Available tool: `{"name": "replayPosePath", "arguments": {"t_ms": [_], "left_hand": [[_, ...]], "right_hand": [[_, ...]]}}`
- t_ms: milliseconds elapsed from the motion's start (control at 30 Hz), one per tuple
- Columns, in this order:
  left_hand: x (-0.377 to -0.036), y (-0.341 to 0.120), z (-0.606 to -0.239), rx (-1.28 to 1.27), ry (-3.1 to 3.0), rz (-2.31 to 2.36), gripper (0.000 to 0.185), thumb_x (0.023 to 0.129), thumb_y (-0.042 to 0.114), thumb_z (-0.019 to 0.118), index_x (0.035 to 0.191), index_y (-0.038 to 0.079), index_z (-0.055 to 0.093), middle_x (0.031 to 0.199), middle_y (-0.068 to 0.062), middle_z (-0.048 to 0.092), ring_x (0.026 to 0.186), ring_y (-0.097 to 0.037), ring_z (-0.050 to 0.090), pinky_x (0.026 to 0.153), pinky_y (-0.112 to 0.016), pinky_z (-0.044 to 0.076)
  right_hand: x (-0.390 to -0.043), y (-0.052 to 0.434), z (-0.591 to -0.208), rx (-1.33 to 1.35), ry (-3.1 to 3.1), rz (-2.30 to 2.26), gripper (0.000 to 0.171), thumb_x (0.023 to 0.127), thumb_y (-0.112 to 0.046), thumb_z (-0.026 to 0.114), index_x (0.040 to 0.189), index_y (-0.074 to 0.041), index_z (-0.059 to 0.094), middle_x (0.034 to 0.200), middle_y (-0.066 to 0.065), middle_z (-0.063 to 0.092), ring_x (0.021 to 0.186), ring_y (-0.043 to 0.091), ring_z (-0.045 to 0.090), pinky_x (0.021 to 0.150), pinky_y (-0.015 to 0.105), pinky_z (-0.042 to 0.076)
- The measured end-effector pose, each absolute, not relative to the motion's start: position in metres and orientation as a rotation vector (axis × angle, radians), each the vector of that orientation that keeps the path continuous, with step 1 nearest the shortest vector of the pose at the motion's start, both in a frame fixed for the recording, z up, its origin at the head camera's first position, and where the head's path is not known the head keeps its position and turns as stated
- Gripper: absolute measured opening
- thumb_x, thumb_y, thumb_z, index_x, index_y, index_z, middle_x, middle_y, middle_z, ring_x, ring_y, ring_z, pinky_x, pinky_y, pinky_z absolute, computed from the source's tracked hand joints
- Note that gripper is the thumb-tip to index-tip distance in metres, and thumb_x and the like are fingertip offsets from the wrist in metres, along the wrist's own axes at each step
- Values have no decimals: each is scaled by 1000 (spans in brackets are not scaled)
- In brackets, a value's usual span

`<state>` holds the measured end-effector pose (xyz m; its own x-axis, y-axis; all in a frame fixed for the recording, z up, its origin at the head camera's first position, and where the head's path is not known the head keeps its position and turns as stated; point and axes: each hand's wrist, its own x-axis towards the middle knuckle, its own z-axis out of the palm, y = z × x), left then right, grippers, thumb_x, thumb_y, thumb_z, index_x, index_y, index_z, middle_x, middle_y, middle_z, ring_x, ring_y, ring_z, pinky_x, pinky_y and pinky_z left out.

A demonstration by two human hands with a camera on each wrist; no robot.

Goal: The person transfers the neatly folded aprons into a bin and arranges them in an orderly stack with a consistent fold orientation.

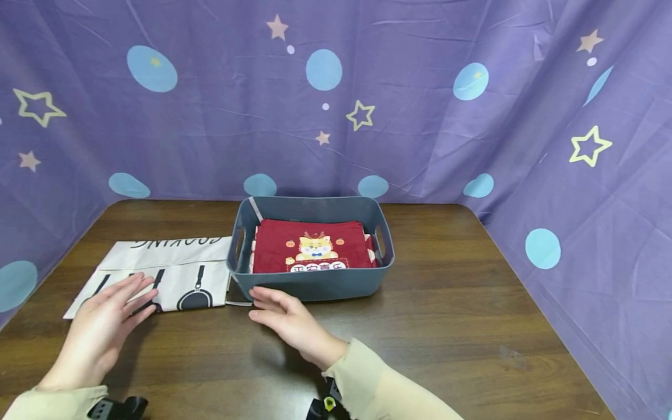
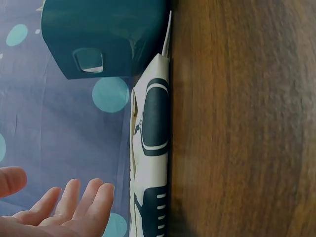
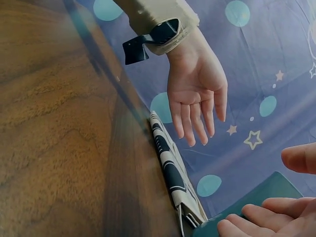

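A folded white cloth (image 1: 178, 274) printed with black cookware and lettering lies at the left of the table. My left hand (image 1: 107, 326) hovers over its near edge, fingers straight and apart, holding nothing. Beside the cloth stands a blue-grey plastic basket (image 1: 315, 287) with handle holes. Inside it lies a folded red cloth (image 1: 273, 242) with a cartoon animal and Chinese lettering. In front of the basket's near left corner, my right hand (image 1: 294, 324) is extended with nothing in it. A thin white strap (image 1: 238, 303) runs from the white cloth towards the basket.
The brown wooden table (image 1: 446, 303) reaches back to a purple curtain (image 1: 409, 116) with stars and blue dots. Another pale strap (image 1: 255, 209) hangs over the basket's back left rim. Dark devices (image 1: 121, 407) are worn on both wrists.
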<state>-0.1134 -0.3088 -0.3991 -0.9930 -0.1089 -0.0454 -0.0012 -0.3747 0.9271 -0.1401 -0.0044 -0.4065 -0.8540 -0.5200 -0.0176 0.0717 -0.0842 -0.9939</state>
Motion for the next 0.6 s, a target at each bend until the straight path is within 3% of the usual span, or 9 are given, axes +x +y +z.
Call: {"name": "replayPosePath", "arguments": {"t_ms": [600], "left_hand": [[-116,-321,-403,245,-1758,-2493,19,103,17,51,96,25,67,95,16,72,84,-2,70,70,-20,58]], "right_hand": [[-140,-23,-408,-428,1883,-1785,57,94,-16,65,147,-5,46,153,10,46,142,24,42,114,33,39]]}}
